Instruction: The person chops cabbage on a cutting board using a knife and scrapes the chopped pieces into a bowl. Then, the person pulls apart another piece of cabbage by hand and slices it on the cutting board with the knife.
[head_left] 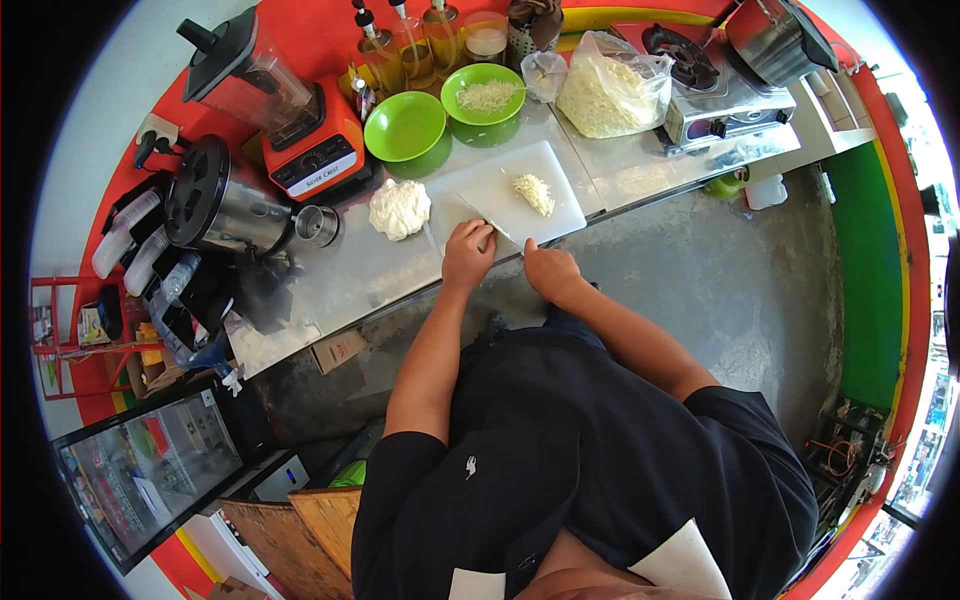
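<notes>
Right hand grips a slim metal knife; left hand curls beside it, perhaps as guide, its hold unclear

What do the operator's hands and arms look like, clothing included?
Left hand and right hand both ungloved; forearms bare, no watch visible. Short black sleeves on a black shirt with a small white emblem and pale collar.

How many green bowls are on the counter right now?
2. The left bowl stands beside the orange blender; the right bowl, holding pale shreds, stands next to it, beyond the white cutting board. More could be nested underneath, hidden.
</notes>
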